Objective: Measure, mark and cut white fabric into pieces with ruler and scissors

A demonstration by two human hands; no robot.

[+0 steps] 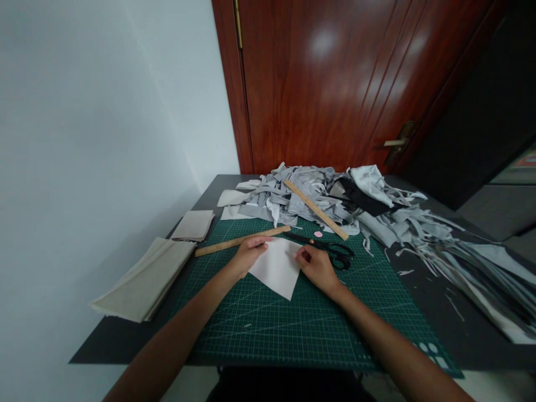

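A white square of fabric (277, 269) lies cornerwise on the green cutting mat (293, 324). My left hand (248, 254) rests on its upper left edge, fingers stretched flat on it. Over at the right corner, my right hand (316, 267) presses down with fingers curled in a pinch. Black scissors (330, 249) lie just beyond my right hand. A wooden ruler (240, 240) lies just beyond my left hand.
A heap of grey and white fabric scraps (335, 201) with a second wooden ruler (316, 209) on it fills the table's far side and right. Stacks of beige fabric pieces (144, 279) sit at the left. A small pink disc (318, 234) lies near the scissors. A wooden door stands behind.
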